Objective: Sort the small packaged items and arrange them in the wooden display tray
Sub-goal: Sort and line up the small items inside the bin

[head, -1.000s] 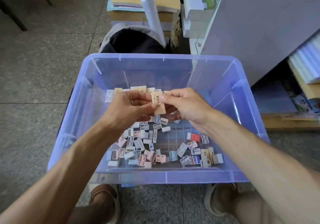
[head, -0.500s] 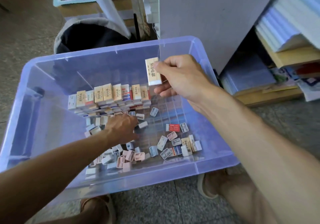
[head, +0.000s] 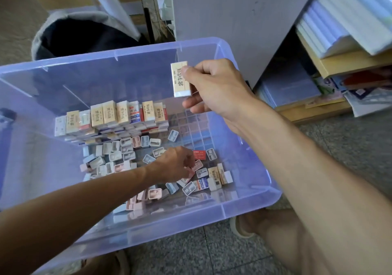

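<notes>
Upper centre, our right hand pinches a cream packet; our left hand, fingers curled, digs among loose packets in the bin, grip unclear.

left hand fingertips hidden among loose packets | grip perhaps on one, unclear | bin left side cut off

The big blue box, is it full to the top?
No, the big blue box holds only a low layer of small packets on its bottom, its walls rising bare above them.

A dark bag lay on the speckled floor; stacked books filled a shelf. A grey panel stood between them.
</notes>
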